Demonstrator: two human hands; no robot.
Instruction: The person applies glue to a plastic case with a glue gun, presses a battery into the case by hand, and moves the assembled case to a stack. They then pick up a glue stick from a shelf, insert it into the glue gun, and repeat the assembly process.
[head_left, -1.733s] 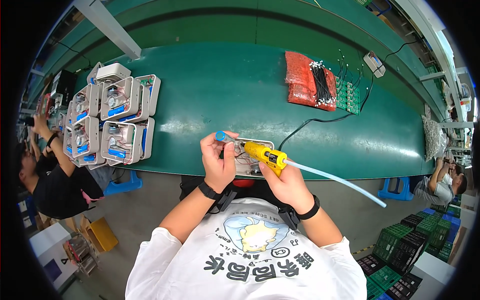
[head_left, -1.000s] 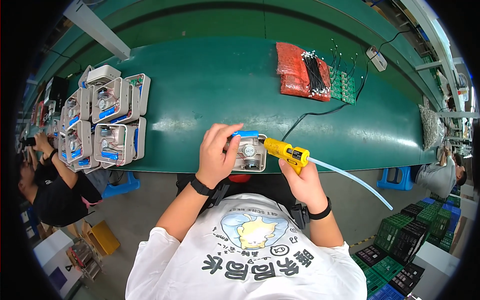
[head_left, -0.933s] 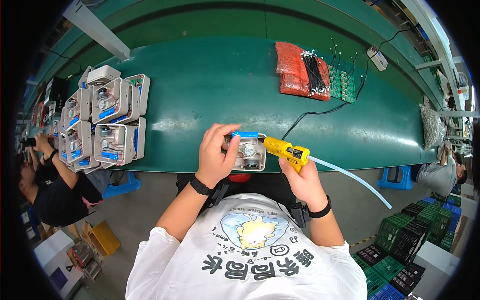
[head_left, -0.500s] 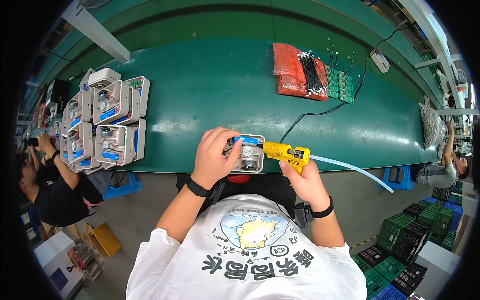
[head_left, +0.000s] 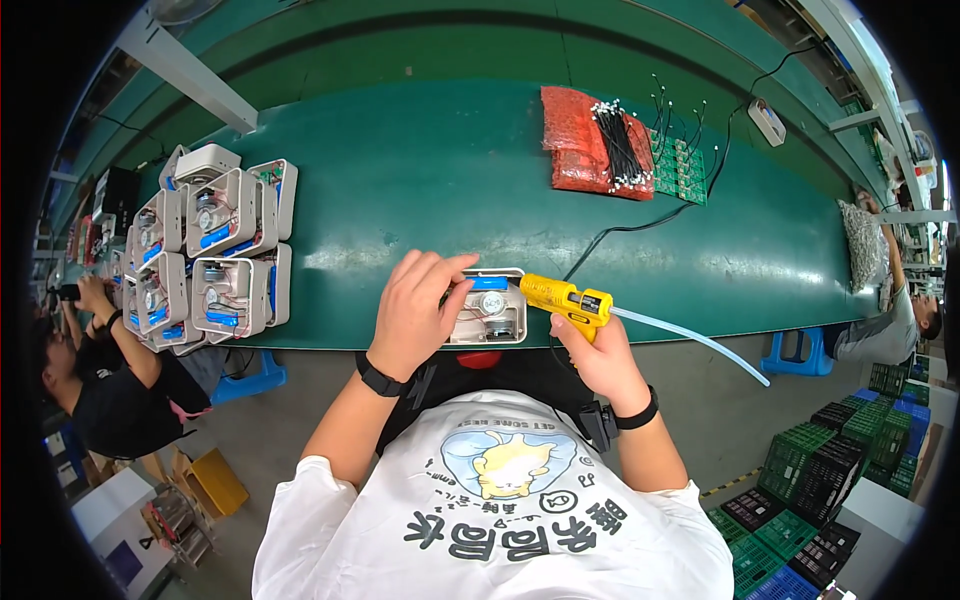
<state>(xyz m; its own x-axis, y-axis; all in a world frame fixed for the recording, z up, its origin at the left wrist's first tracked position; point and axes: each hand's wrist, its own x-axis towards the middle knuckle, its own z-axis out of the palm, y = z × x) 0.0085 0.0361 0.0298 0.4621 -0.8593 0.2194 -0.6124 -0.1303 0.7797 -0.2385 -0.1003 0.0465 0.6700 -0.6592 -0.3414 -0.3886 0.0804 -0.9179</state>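
An open white plastic casing lies at the table's near edge in front of me. Inside it, a blue cylindrical battery runs along the far wall, with a round speaker-like part beside it. My left hand grips the casing's left end, thumb over the inside and index finger at the far wall. Part of that end is hidden beneath the hand. My right hand is wrapped around a yellow hot glue gun. Its dark nozzle points left, at the battery's right end. A translucent glue stick trails from its back.
Similar casings with batteries are stacked on the left. Toward the back right lie a red bubble-wrap bag, black wires and green circuit boards. A black cable crosses the table. Co-workers sit at both sides.
My left fingers have come off the battery and shifted slightly left to the casing's end. The glue gun has moved a little left and up, its nozzle still by the battery.
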